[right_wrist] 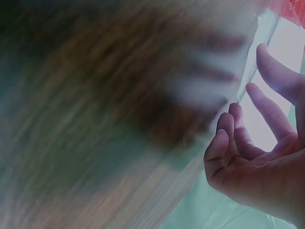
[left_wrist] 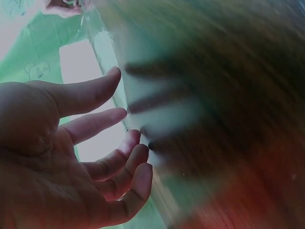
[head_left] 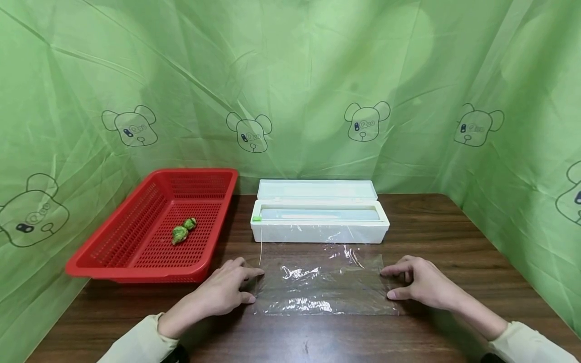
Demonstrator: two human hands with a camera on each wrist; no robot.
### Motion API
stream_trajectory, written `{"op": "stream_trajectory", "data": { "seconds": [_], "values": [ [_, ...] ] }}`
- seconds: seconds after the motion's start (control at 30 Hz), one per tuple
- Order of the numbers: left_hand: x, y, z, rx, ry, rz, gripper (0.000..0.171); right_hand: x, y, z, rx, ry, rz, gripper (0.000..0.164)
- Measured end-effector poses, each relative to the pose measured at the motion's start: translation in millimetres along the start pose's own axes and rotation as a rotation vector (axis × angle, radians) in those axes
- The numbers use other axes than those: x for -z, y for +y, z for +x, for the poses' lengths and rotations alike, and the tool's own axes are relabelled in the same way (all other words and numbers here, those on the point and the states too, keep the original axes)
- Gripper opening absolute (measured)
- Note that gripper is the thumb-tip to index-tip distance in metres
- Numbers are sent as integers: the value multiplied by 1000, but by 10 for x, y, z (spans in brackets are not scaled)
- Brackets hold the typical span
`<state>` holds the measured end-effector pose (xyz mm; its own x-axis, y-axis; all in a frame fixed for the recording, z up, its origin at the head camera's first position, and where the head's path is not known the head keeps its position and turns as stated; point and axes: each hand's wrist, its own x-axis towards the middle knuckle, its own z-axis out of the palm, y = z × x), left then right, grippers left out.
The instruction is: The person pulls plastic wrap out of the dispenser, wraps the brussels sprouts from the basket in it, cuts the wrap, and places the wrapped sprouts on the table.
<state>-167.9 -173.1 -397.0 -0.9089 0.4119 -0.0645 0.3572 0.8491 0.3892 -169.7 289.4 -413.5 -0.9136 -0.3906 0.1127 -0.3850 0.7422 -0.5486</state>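
A sheet of clear cling film lies wrinkled and shiny on the table, running out from the front of a white cling film box. At the film's left edge my left hand touches the tabletop with its fingertips, thumb and index finger apart. On the other side my right hand rests its fingertips by the right edge, thumb also apart from the index finger. The left wrist view shows the left hand's fingers loosely bent; the right hand's fingers look similar in the right wrist view.
A red plastic basket stands at the left, with two small green sprout-like vegetables inside. The box's lid is raised, and a green slider sits at its left end. Green curtains enclose the brown wooden table.
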Motion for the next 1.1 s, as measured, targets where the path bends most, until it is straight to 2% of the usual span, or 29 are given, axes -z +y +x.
{"op": "stream_trajectory", "data": {
  "seconds": [0.37,0.7,0.8,0.9,1.0,1.1],
  "values": [
    [12,-15,1,39,-25,-56,57,15,17,25,-17,-10,2,50],
    [-9,-24,-13,35,-12,-62,57,-1,19,31,-22,-18,6,50],
    [-2,-3,-43,-3,-1,-46,58,-4,14,35,-28,-20,14,50],
    [28,56,-96,-78,3,-47,59,-5,11,39,-34,-23,21,49],
    [107,164,-172,-158,-26,-86,62,-6,12,45,-35,-27,27,49],
    [267,307,-261,-213,-81,-135,61,-5,13,56,-27,-29,27,48]
  ]
}}
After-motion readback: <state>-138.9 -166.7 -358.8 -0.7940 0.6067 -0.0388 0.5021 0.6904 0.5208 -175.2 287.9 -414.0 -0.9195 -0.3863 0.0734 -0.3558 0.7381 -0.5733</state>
